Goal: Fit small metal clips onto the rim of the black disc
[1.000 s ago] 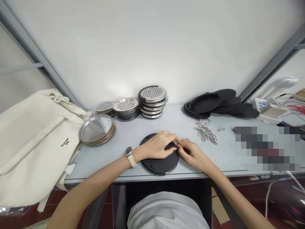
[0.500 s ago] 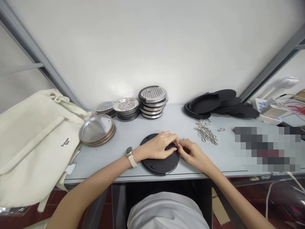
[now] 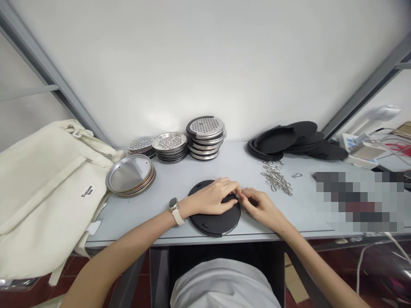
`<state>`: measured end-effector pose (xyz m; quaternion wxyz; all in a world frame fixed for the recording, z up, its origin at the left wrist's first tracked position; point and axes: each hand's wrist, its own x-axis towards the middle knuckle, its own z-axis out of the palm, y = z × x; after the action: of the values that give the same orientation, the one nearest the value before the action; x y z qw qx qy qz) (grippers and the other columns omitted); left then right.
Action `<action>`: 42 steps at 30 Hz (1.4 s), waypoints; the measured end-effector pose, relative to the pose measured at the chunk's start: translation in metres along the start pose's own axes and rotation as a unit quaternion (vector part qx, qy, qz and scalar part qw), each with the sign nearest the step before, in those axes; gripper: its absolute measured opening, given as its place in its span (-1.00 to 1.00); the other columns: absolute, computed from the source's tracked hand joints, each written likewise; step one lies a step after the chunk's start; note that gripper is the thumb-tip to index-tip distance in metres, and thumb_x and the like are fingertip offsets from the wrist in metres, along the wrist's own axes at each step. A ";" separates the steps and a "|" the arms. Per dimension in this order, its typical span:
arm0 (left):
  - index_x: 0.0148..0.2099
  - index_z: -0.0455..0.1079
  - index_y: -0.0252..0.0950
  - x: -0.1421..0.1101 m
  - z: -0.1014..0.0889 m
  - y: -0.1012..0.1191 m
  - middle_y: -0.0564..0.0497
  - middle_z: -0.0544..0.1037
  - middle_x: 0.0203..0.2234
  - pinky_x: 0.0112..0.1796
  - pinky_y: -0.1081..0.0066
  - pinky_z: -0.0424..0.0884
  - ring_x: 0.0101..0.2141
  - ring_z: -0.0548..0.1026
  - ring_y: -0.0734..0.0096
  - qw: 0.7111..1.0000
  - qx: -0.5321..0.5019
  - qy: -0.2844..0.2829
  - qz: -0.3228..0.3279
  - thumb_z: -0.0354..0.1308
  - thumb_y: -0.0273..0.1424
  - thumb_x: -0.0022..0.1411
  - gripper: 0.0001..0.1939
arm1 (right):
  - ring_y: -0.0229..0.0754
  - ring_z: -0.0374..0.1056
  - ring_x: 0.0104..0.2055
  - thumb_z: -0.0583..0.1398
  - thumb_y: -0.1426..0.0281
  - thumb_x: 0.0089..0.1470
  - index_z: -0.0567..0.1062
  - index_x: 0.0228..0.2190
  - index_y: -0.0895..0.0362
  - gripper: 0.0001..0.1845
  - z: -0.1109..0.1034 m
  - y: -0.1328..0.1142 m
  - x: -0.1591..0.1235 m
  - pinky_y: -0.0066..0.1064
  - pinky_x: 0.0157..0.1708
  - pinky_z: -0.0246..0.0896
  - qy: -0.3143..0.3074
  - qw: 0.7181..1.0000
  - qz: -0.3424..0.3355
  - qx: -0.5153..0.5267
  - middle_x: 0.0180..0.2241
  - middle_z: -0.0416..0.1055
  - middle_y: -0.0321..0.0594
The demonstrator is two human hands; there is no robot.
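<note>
A round black disc [image 3: 221,222] with small slots near its rim lies flat at the table's front, a greyish edge showing at its lower right. Across the disc rests my left hand [image 3: 218,196], its thumb and forefinger closed at the right rim. My right hand [image 3: 260,207] meets it there from the right, fingertips pinched together. A tiny shiny metal piece, apparently a clip [image 3: 238,196], shows between the fingertips; most of it is hidden. Beyond my right hand lies a loose pile of small metal clips [image 3: 278,179], with a single clip [image 3: 297,175] beside it.
Stacked round metal grater plates [image 3: 207,128] and a lower grater stack [image 3: 170,142] stand near the wall. Plain metal discs [image 3: 128,173] are piled at left by a cream bag [image 3: 54,184]. Black round covers [image 3: 278,139] overlap at back right, near a white power strip [image 3: 362,149].
Both hands stay at the disc's right rim, with only slight finger movement. The view has shifted a little; nothing else visibly changes.
</note>
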<state>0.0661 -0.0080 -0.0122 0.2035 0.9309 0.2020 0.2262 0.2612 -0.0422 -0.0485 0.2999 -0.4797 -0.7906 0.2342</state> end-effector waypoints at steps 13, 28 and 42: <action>-0.10 0.25 -0.30 0.001 0.000 0.001 -0.06 0.45 -0.21 -0.02 0.28 0.26 -0.14 0.38 0.29 0.999 0.034 0.007 -0.012 0.06 -0.49 0.20 -0.81 | -0.20 0.23 -0.47 -0.04 0.37 0.24 0.35 -0.50 0.12 -0.68 0.001 -0.005 0.003 -0.34 -0.30 0.11 -0.009 0.999 -0.032 -0.032 -0.56 0.33 -0.28; -0.10 0.25 -0.30 0.000 0.000 0.000 -0.07 0.44 -0.20 -0.01 0.29 0.24 -0.12 0.37 0.27 0.999 0.035 0.017 -0.012 0.07 -0.47 0.21 -0.80 | -0.23 0.14 -0.49 0.00 0.38 0.16 0.15 -0.63 0.09 -0.66 0.003 0.002 0.001 -0.38 -0.37 0.06 -0.002 0.999 -0.019 -0.046 -0.63 0.16 -0.35; -0.07 0.26 -0.30 0.000 0.001 0.000 -0.07 0.47 -0.19 -0.01 0.29 0.23 -0.12 0.39 0.27 1.000 0.025 0.007 -0.008 0.06 -0.49 0.22 -0.80 | -0.25 0.12 -0.53 -0.03 0.36 0.20 0.14 -0.63 0.09 -0.64 0.002 -0.002 0.000 -0.36 -0.34 0.07 -0.005 0.999 -0.019 -0.042 -0.64 0.14 -0.36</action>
<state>0.0667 -0.0083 -0.0124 0.1808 0.9326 0.2158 0.2256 0.2582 -0.0432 -0.0488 0.2797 -0.4758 -0.8102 0.1972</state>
